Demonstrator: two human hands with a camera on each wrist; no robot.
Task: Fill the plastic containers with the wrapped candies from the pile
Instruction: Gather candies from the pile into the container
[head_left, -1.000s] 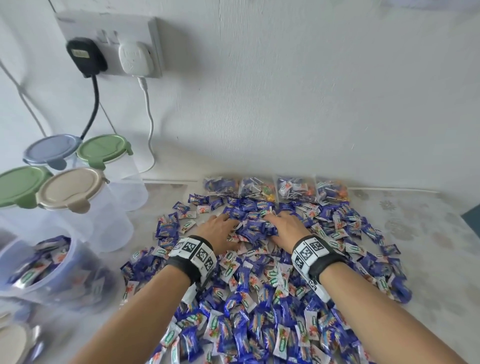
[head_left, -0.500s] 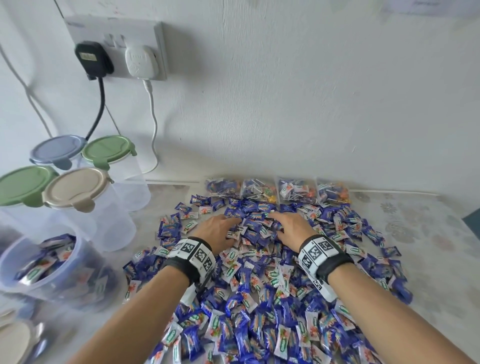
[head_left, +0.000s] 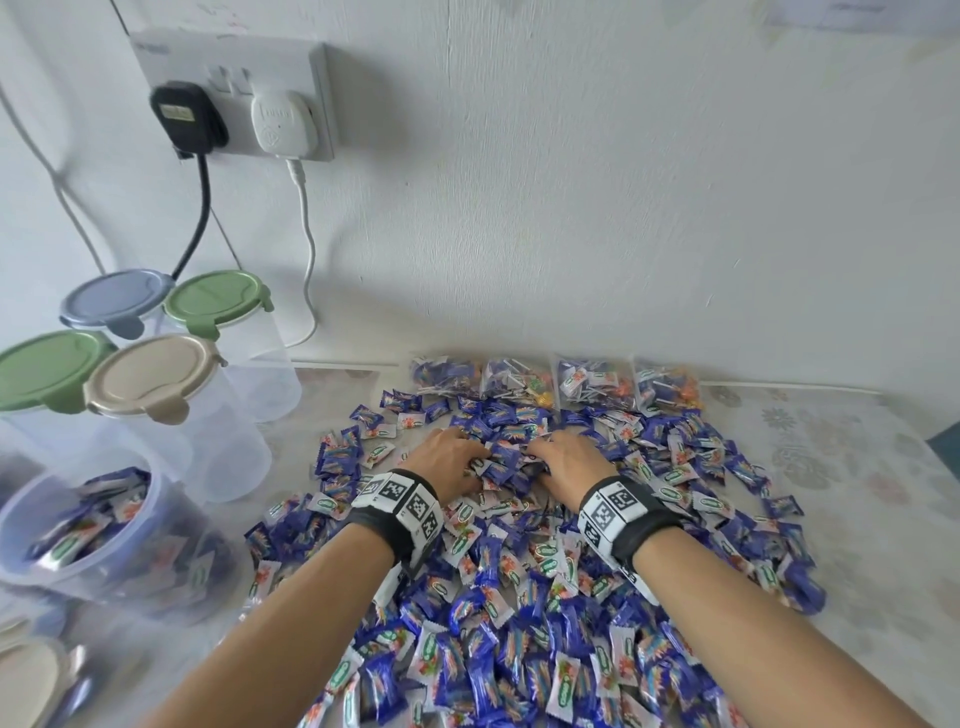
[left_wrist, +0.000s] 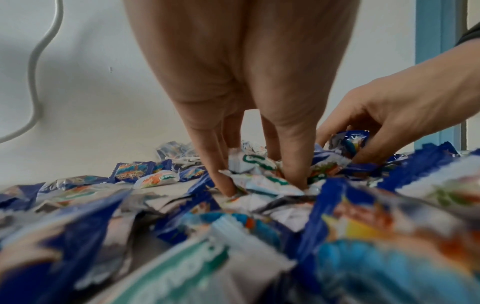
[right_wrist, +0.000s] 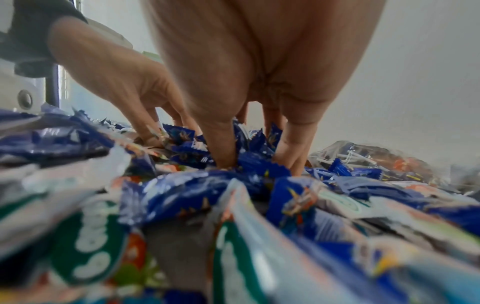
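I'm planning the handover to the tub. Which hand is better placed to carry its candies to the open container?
Probably the left hand: the open container stands on its side. The right hand would have to cross over. Both dig into the pile.

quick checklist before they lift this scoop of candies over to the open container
1. Both hands in the candy pile: ok, left hand and right hand sit side by side.
2. Fingers dug into the wrappers: ok.
3. Handful secured: cannot tell, the wrappers hide the fingertips.
4. Open container has no lid: ok.
5. Room left in it: ok, candies sit below the rim.
6. Lidded containers beside the path: ok, upright.
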